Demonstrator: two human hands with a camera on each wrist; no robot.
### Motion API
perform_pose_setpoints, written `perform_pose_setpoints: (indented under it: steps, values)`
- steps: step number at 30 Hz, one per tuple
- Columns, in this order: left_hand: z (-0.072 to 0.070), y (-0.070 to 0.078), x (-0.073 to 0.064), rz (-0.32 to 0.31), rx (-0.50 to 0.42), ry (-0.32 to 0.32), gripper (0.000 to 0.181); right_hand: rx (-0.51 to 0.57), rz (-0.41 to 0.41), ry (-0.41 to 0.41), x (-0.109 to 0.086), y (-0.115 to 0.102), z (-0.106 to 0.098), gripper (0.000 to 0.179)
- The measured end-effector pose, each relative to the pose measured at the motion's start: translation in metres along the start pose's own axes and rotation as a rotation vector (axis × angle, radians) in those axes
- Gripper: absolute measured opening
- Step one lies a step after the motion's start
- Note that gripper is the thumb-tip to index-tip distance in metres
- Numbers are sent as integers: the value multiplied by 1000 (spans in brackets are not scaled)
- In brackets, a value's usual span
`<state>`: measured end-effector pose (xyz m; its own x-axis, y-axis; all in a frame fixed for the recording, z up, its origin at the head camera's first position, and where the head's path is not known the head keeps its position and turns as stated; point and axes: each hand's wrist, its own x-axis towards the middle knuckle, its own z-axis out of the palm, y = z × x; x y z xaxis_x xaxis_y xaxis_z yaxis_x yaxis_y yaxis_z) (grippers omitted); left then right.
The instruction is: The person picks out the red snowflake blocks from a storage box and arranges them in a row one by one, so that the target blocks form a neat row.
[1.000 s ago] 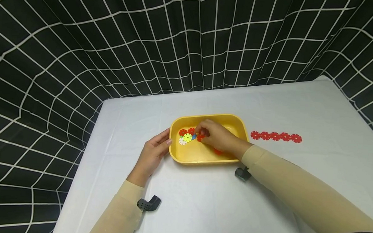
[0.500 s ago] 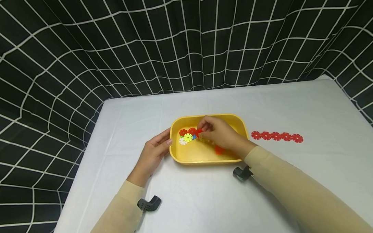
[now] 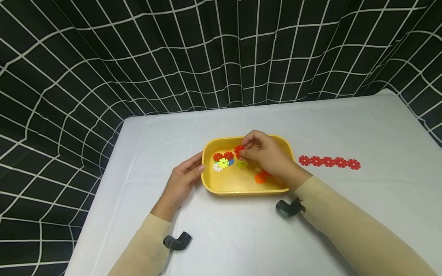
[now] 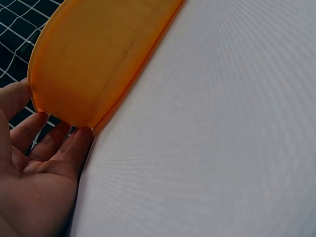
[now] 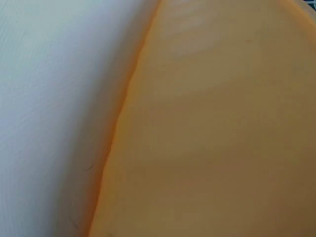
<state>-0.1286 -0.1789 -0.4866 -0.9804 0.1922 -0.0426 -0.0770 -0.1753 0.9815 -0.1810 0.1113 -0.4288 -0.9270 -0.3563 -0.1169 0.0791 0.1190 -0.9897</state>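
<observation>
In the head view, a yellow plastic tray (image 3: 219, 192) stands on the white table. My left hand (image 3: 181, 179) holds its left end, thumb at the rim and fingers against the outer wall; the left wrist view shows the same hand (image 4: 44, 168) at the tray's end wall (image 4: 98, 64). Over the tray, my right hand (image 3: 264, 153) pinches a red notched plastic disc (image 3: 239, 151) between thumb and fingers. Inside lie a yellow disc (image 3: 223, 163), a white disc (image 3: 217, 167), a blue disc (image 3: 231, 162), red discs (image 3: 228, 155) and an orange disc (image 3: 260, 178). The right wrist view shows only tray wall (image 5: 212, 123) and tablecloth.
A straight row of several linked red discs (image 3: 328, 161) lies on the table right of the tray. A black curtain with a white grid (image 3: 224, 53) hangs behind the table. The right forearm (image 3: 349, 223) crosses above the table's right part.
My right hand has picked up the red disc from among the others and raised it slightly, toward the tray's far side. The left hand stays at the tray's end.
</observation>
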Motion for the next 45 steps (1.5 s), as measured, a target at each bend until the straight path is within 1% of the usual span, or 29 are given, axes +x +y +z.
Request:
perform_pose_setpoints:
  steps: [3, 9, 15, 26, 33, 38, 45]
  values:
    - [0, -1, 0, -6, 3, 1, 51, 27, 14, 15, -3, -2, -2, 23]
    - [0, -2, 1, -14, 3, 0, 51, -25, 29, 56, -8, -7, -8, 24]
    - [-1, -2, 1, -14, 11, -2, 51, -51, -6, 71, -14, -10, -17, 25]
    - [-3, -3, 1, -13, 12, 5, 51, -67, -23, 94, -30, -10, -37, 27]
    - [-3, -4, 1, -23, -1, 7, 51, -117, -26, 111, -43, -9, -50, 29]
    - [-2, -2, 1, -19, -2, 4, 50, -143, -29, 127, -51, -7, -60, 29]
    - [-3, -4, 2, -8, 13, -3, 49, -122, -31, 143, -61, -5, -75, 31]
